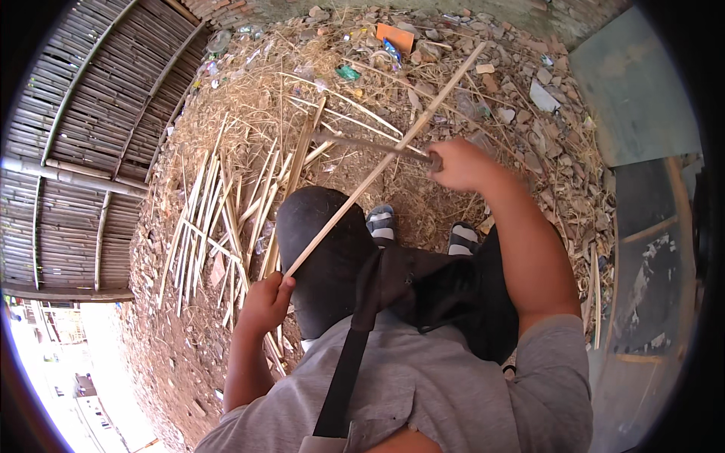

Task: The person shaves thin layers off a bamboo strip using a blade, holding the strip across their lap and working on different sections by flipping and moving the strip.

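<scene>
My left hand point(266, 303) is closed around the near end of a long pale bamboo strip point(353, 198). The strip slants over my dark-trousered left knee point(313, 215) and on toward the far right. In my closed right hand point(462, 166) is the handle of a long-bladed knife point(377, 146). Its narrow brownish blade points left and crosses the strip beyond the knee. Whether the edge cuts into the wood, I cannot tell. Several split bamboo strips point(198, 219) lie in a loose pile on the ground to the left of my knee.
A slatted bamboo wall point(98, 90) runs along the left. Rubble, dry shavings and litter cover the ground ahead, with an orange piece point(395, 38) at the far side. Grey panels point(642, 90) stand on the right. My sandalled feet point(382, 222) are below.
</scene>
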`<action>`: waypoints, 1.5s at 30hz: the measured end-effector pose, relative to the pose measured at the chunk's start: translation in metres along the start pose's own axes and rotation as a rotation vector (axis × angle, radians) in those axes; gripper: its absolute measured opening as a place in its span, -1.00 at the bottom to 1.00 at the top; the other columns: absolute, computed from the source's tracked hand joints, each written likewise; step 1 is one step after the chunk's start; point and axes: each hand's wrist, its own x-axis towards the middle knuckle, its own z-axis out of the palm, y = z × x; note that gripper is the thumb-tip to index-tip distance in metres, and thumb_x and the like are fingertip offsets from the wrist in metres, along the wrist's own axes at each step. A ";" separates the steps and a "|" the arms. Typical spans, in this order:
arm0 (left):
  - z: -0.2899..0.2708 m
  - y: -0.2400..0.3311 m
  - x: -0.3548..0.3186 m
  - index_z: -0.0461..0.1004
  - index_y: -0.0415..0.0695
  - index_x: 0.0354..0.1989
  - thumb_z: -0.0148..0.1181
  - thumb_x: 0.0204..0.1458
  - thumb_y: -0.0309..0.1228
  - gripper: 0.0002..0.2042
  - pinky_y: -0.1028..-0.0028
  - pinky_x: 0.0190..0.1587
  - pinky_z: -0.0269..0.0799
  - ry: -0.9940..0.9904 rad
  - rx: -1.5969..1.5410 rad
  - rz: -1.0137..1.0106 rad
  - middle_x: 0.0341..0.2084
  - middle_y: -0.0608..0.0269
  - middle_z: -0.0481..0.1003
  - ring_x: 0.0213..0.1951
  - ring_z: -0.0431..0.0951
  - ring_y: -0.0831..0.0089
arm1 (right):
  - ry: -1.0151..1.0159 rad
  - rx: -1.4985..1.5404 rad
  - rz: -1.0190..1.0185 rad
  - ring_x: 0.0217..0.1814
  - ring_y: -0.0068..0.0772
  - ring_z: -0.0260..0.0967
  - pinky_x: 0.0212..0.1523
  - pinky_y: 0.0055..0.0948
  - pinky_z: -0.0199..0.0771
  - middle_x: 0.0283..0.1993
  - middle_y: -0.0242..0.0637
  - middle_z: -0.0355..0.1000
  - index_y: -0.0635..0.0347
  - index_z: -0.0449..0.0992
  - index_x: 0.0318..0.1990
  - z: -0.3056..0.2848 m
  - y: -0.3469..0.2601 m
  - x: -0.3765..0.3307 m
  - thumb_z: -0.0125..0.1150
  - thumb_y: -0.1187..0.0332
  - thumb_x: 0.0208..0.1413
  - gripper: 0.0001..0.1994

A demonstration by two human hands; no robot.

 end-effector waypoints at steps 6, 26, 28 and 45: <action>0.000 -0.004 -0.001 0.36 -0.26 -0.46 0.00 0.35 -0.05 -0.52 0.05 -0.42 0.33 -0.003 0.004 -0.001 -0.62 -0.16 0.45 -0.47 0.50 -0.21 | -0.077 -0.045 -0.070 -0.13 -0.04 0.57 -0.10 -0.11 0.51 -0.26 -0.06 0.58 0.21 0.60 -0.16 -0.015 -0.001 -0.006 0.42 0.20 -0.01 -0.67; 0.032 -0.012 -0.003 0.31 -0.18 -0.40 0.12 0.27 -0.08 -0.61 -0.12 -0.43 0.33 0.178 0.170 0.007 -0.60 -0.18 0.46 -0.47 0.49 -0.29 | 0.086 0.052 0.124 -0.06 -0.01 0.57 -0.01 -0.06 0.54 -0.20 -0.12 0.61 0.10 0.63 -0.11 -0.019 0.017 0.003 0.39 0.19 0.01 -0.69; 0.028 -0.012 -0.002 0.31 -0.18 -0.40 0.11 0.27 -0.08 -0.61 -0.12 -0.43 0.33 0.176 0.183 0.020 -0.60 -0.18 0.46 -0.48 0.49 -0.28 | 0.145 0.025 0.112 -0.06 0.00 0.57 -0.02 -0.06 0.54 -0.21 -0.12 0.60 0.09 0.63 -0.12 -0.019 0.020 0.001 0.38 0.20 0.01 -0.70; 0.033 -0.015 -0.002 0.29 -0.17 -0.39 0.13 0.25 -0.06 -0.60 -0.10 -0.43 0.35 0.238 0.240 0.051 -0.60 -0.16 0.46 -0.47 0.51 -0.25 | 0.217 0.072 0.180 -0.22 0.02 0.55 -0.15 -0.07 0.53 -0.32 -0.01 0.55 0.18 0.61 -0.19 -0.025 0.026 -0.004 0.26 0.34 0.00 -0.78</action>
